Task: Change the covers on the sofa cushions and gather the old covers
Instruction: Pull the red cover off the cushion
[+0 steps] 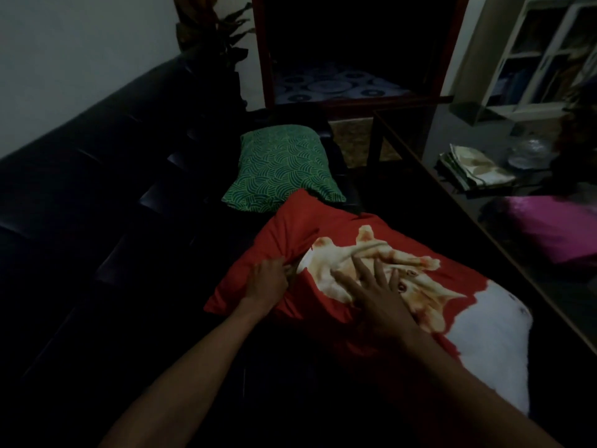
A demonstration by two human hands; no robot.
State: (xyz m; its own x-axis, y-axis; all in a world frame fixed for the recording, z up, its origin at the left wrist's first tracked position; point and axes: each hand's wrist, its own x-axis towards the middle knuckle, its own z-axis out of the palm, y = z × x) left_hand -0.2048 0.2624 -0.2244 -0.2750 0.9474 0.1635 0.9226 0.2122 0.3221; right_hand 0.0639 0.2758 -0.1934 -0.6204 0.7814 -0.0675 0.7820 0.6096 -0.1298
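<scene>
A red cover printed with an orange cat lies over most of a white cushion on the dark sofa. The cushion's bare white end sticks out at the right. My left hand grips a bunched fold of the red cover near its left side. My right hand lies flat with spread fingers on the cat print, pressing the cushion. A green patterned cushion rests on the sofa just beyond the red one.
A dark glass table runs along the right, with folded light cloths on top and a purple cushion seen beneath it. A dark doorway with a patterned mat and a plant stand behind the sofa.
</scene>
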